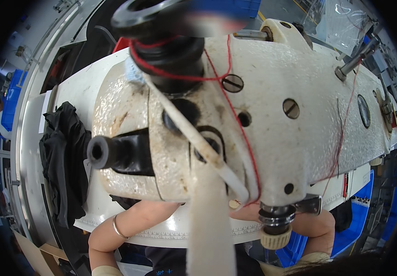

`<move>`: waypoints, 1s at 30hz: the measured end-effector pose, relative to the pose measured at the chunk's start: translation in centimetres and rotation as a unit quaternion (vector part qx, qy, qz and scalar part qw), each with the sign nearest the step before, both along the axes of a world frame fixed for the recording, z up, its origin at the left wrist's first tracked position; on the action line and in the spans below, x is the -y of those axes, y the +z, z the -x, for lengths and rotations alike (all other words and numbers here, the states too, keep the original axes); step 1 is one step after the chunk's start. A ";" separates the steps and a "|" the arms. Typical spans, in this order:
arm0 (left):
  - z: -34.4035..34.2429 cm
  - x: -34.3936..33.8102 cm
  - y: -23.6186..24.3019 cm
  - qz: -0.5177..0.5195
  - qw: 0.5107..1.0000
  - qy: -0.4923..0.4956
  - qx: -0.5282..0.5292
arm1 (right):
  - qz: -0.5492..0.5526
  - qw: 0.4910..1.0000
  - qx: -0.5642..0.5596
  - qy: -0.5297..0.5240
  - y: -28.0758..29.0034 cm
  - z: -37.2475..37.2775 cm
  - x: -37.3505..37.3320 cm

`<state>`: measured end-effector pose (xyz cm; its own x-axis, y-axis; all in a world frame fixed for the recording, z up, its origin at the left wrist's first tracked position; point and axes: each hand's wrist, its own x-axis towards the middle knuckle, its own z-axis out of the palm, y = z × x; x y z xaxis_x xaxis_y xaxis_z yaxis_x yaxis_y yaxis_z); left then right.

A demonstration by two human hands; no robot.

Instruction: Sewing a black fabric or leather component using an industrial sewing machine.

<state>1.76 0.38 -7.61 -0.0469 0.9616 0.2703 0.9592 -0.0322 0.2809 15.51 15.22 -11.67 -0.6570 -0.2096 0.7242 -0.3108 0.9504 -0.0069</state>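
The white head of a sewing machine (276, 133) fills the middle and hides both my hands. From the lower left, my left forearm (150, 218), with a silver bangle (118, 227) on it, runs in beneath the machine. On the right, my right forearm (315, 230) bends inward behind the cream tension knob (275, 238). What my fingers hold or touch cannot be seen. Red thread (240, 120) loops round a black post (173, 69) and trails down the machine's front. A pale strap (210, 225) hangs close to the camera, blurred.
A crumpled black cloth (65, 161) lies left of the machine. Ruler markings run along the white table's near edge (161, 238). A blue bin (355, 230) with dark cloth stands at right. Metal posts (357, 57) rise from the machine's far right.
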 end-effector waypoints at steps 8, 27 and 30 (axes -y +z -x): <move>-1.1 -1.2 2.3 0.016 0.999 0.023 0.041 | -0.033 0.948 0.305 0.084 3.5 -3.1 -1.2; 0.9 -1.1 0.1 -0.053 0.997 -0.036 -0.031 | 0.228 0.949 0.206 0.075 0.1 -1.8 -0.7; 1.9 -1.2 -0.4 -0.028 0.998 -0.054 -0.029 | 0.073 0.949 0.305 -0.037 -0.9 -2.3 -0.7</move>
